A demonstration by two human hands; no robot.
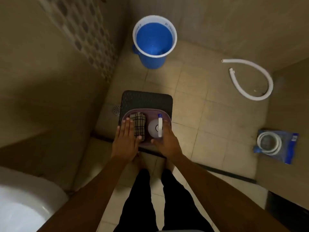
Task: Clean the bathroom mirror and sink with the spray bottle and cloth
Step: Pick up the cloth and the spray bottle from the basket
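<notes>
Looking straight down in the bathroom. My left hand [126, 137] lies flat, fingers straight, over the left side of a purple basin [145, 112] and partly over the checked cloth [138, 124] lying in it. My right hand [167, 141] is at the basin's right edge, fingers extended, thumb out beside the spray bottle [156, 128]; neither hand is curled round anything. The spray bottle stands upright in the basin's right half, white trigger head with a blue nozzle tip pointing away from me, just beside the cloth. The basin sits on a dark perforated stool [147, 98] on the tiled floor [209, 118]. A blue bucket [154, 41] with a white rim stands further off near the wall. A white hose [254, 76] curls on the floor to the right, and a blue packet [276, 145] holding a coiled hose lies nearer. A white toilet [21, 203] is at lower left, a floor drain [116, 110] left of the stool.
</notes>
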